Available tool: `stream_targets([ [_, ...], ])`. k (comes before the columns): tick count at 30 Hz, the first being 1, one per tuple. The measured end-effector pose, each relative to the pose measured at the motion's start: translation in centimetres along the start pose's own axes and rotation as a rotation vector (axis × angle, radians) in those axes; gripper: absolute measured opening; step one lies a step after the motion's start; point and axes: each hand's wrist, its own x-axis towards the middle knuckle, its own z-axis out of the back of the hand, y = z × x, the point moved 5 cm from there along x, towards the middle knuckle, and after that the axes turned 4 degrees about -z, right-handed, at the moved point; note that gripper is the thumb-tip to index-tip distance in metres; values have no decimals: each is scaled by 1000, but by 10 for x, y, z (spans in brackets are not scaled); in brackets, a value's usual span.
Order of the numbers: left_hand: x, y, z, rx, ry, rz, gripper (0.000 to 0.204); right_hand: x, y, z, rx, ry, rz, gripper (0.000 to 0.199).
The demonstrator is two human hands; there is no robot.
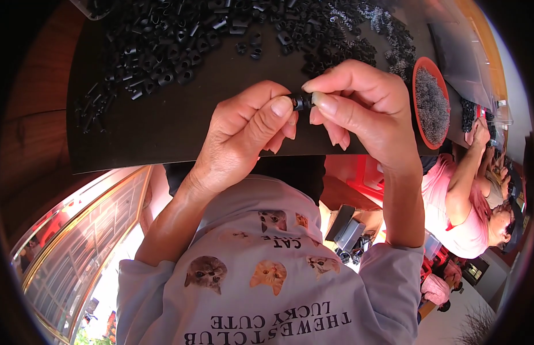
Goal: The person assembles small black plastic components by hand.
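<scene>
Above the near part of the dark counter, a small black cylindrical part is held up between both hands. Its left end is pinched by thumb and forefinger of the left hand, its right end likewise by the right hand. Ends covered by fingertips; whether one piece or two mated ones are gripped can't be told.

Beyond, a small cluster of black pieces is set apart from the main heap of black tubular pieces. Loose springs are spread at far right; more are held in an orange bowl by the right edge.

Progress: one unit judged mid-handling, not yet released. Plenty of loose stock is left. Finished units can't be distinguished from raw pieces, so no done count can be given.
</scene>
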Motion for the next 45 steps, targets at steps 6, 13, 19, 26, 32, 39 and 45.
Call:
stream_targets([
  [6,1,-1,0,-24,-7,-10,30,2,-1,-4,5,-4,-4,7],
  [13,-2,-1,2,78,-9,-28,31,0,-5,-9,-54,1,71,5],
  [19,-1,0,1,71,-13,-56,29,-1,-4,-10,-97,-19,100,4],
  [26,0,0,2,81,-35,-22,28,3,-4,-10,-127,-11,115,6],
  [32,0,0,4,66,-29,-11,27,7,-9,-12,-101,-4,132,7],
  [39,0,0,7,53,-87,-3,25,12,-5,-8,-112,-34,36,12],
  [45,1,2,8,-4,-108,-67,26,0,8,-25,-850,-177,775,23],
])
